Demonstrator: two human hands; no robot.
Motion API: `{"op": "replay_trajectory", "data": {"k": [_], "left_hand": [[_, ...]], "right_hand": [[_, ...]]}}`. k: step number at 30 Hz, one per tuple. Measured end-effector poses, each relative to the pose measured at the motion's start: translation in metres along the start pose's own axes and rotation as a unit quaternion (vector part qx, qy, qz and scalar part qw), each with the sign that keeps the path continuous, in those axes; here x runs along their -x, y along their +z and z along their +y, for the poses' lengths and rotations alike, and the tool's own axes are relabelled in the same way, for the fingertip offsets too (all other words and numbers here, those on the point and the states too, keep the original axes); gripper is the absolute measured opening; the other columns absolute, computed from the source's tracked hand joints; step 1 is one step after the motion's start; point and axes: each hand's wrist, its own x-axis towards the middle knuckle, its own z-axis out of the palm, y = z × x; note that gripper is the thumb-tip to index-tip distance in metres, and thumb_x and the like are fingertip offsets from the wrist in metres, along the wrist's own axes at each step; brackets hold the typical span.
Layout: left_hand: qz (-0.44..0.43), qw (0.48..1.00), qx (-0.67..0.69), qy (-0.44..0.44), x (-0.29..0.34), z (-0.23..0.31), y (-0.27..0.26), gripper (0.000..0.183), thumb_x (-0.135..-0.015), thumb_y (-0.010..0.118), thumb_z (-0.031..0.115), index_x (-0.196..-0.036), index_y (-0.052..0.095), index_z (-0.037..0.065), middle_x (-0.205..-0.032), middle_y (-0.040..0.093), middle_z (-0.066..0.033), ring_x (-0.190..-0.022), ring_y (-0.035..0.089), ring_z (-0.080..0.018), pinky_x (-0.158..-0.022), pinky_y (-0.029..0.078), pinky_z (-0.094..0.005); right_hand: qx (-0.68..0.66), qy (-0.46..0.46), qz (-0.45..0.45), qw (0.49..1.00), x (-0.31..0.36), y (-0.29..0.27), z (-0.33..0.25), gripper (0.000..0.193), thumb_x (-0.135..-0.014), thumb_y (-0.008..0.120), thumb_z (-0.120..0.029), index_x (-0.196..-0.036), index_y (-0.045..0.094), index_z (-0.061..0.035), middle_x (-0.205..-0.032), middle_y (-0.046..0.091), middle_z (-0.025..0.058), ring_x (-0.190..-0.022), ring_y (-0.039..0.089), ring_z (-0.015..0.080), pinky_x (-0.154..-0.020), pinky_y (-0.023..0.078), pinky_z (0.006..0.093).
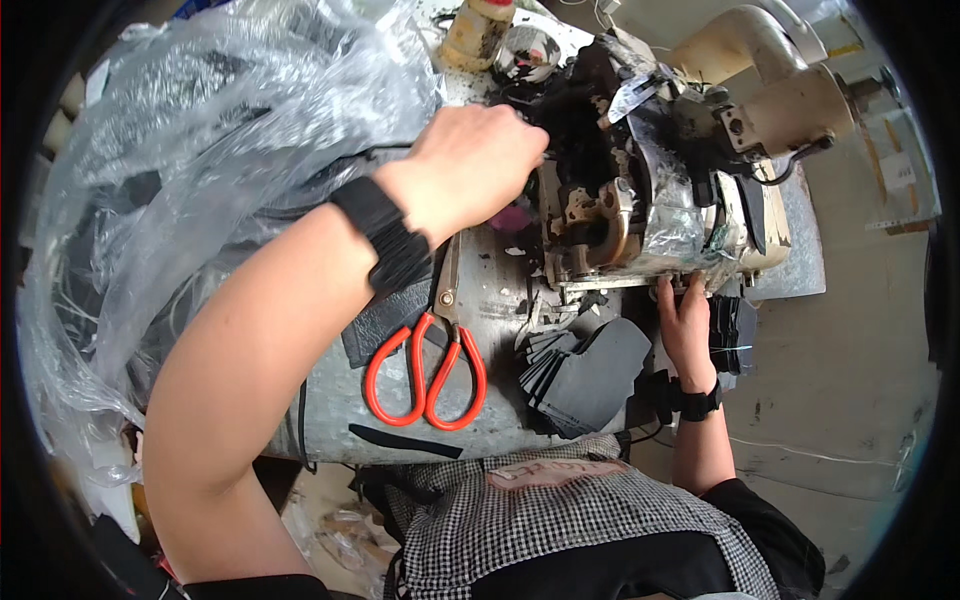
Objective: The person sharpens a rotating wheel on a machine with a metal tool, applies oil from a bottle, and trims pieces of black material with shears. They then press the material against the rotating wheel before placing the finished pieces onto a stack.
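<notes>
My left hand [475, 160] is curled closed above the bench, beside the dark, scrap-covered left side of a cream-coloured bench machine [590, 205]. Its fingers bend down out of sight, so whatever they hold is hidden. At the machine's front edge is my right hand [688, 325], thumb and forefinger spread, fingertips touching the edge under a clear plastic cover [668, 225]. No piece shows between them. Just left of that hand lies a fanned stack of black cut pieces [590, 375]. Beside its wrist is a tied bundle of black pieces [735, 330].
Red-handled scissors [447, 300] lie on the metal bench [335, 425], near a black strip [405, 441] and a dark folded piece [390, 325]. Clear plastic sheeting [230, 110] heaps up on the left. A jar [478, 35] stands at the back. A cream machine arm [790, 105] overhangs the right.
</notes>
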Motion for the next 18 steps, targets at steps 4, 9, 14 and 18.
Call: {"op": "replay_trajectory", "data": {"k": [4,9,14,18], "left_hand": [[0.013,0.999,0.026,0.017,-0.014,-0.003,0.019,0.015,-0.082,0.058,0.02,-0.077,0.065,0.008,-0.07,0.064,-0.0156,-0.07,0.064,-0.0359,-0.062,0.051,-0.0461],[-0.018,0.995,0.099,0.016,-0.029,0.01,0.022,0.015,-0.076,0.055,0.012,-0.078,0.068,0.005,-0.076,0.066,-0.0173,-0.076,0.065,-0.0371,-0.068,0.052,-0.0461],[-0.074,0.987,0.141,0.007,-0.041,0.014,0.019,0.017,-0.077,0.053,0.007,-0.084,0.068,0.003,-0.086,0.066,-0.0198,-0.084,0.065,-0.0388,-0.072,0.052,-0.046],[-0.128,0.982,0.141,0.003,-0.045,0.011,0.016,0.023,-0.08,0.054,0.007,-0.095,0.071,0.002,-0.099,0.069,-0.0172,-0.092,0.067,-0.0327,-0.078,0.054,-0.0403]], "right_hand": [[-0.005,0.038,-0.026,0.999,0.0,0.0,-0.007,0.035,-0.093,0.058,-0.022,-0.107,0.048,0.0088,-0.091,0.063,0.0293,-0.085,0.061,0.0451,-0.07,0.048,0.0447],[0.006,0.02,-0.034,0.999,0.0,-0.003,-0.005,0.034,-0.093,0.058,-0.021,-0.105,0.049,0.0095,-0.09,0.064,0.0285,-0.084,0.062,0.0448,-0.069,0.048,0.0438],[0.042,0.064,-0.039,0.996,0.001,-0.007,-0.007,0.034,-0.092,0.059,-0.022,-0.103,0.048,0.009,-0.083,0.063,0.027,-0.079,0.062,0.0439,-0.066,0.048,0.0431],[0.056,0.019,-0.024,0.998,0.002,-0.003,-0.007,0.032,-0.092,0.06,-0.021,-0.098,0.048,0.0083,-0.075,0.062,0.0247,-0.069,0.061,0.041,-0.06,0.046,0.0418]]}}
